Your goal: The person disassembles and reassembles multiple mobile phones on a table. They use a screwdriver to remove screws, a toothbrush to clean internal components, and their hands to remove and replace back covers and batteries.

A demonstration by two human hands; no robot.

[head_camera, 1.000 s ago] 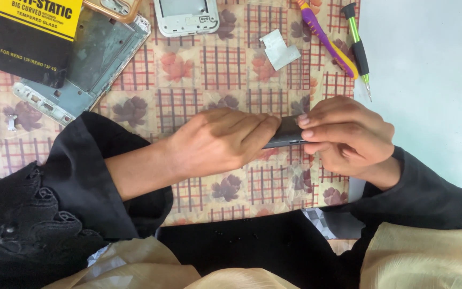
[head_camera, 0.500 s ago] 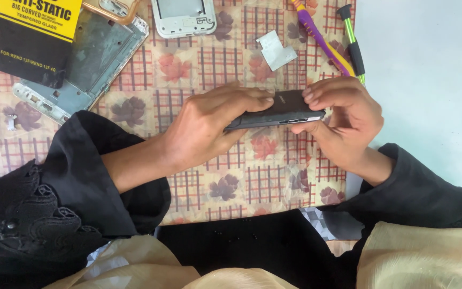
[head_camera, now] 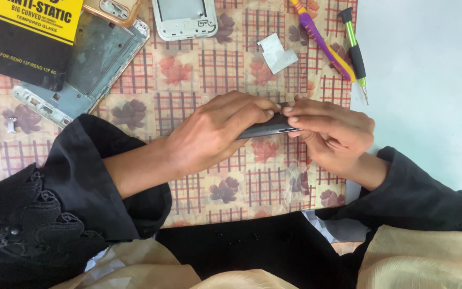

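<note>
Head view, looking down on a checked, flower-printed table covering (head_camera: 188, 80), the landmark for all positions below. Above the middle of the covering, the left hand (head_camera: 215, 134) and the right hand (head_camera: 332, 134) meet around a thin, dark grey slab-shaped phone part (head_camera: 268, 127), held edge-on and slightly tilted. The left fingers are closed over its left portion, largely hiding it; the right fingertips pinch its right end, thumb below and fingers above. Both forearms wear black sleeves.

At the covering's upper left corner lies a black-and-yellow flat retail package (head_camera: 33, 37), overlapping a silver-grey metal phone frame (head_camera: 81, 69). At its upper edge sits a white plastic phone frame (head_camera: 184, 18), with an orange-rimmed frame (head_camera: 113, 10) just left of it. A small grey metal plate (head_camera: 276, 52) lies toward the upper right. At the upper right corner rest a purple-and-yellow pry tool (head_camera: 322, 40) and a green-and-black screwdriver (head_camera: 355, 51), side by side, the screwdriver's tip reaching the pale blue surface (head_camera: 429, 80) beyond.
</note>
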